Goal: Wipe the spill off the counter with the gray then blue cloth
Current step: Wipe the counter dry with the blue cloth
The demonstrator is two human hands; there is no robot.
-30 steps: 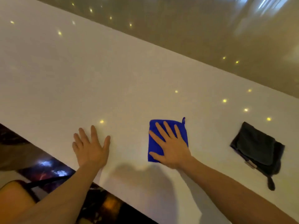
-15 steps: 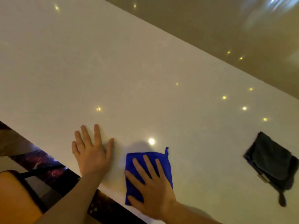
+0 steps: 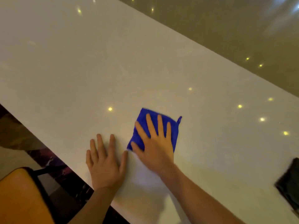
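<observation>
A folded blue cloth [image 3: 174,129] lies flat on the white counter [image 3: 80,65]. My right hand [image 3: 154,146] presses down on the cloth with fingers spread, covering its near half. My left hand [image 3: 105,164] rests flat on the bare counter just left of the cloth, its thumb almost touching my right thumb. The dark gray cloth [image 3: 289,183] lies crumpled at the right edge of the view, partly cut off. No spill is visible on the counter.
The counter's near edge runs diagonally from left to bottom centre. Below it stands an orange chair seat [image 3: 19,199] over a dark patterned floor [image 3: 68,180]. Beyond the far edge is a glossy brown floor [image 3: 226,29] with light reflections.
My right hand has slid the blue cloth away from the near edge, toward the far right. My left hand has stayed flat in place. The gray cloth sits further right in view.
</observation>
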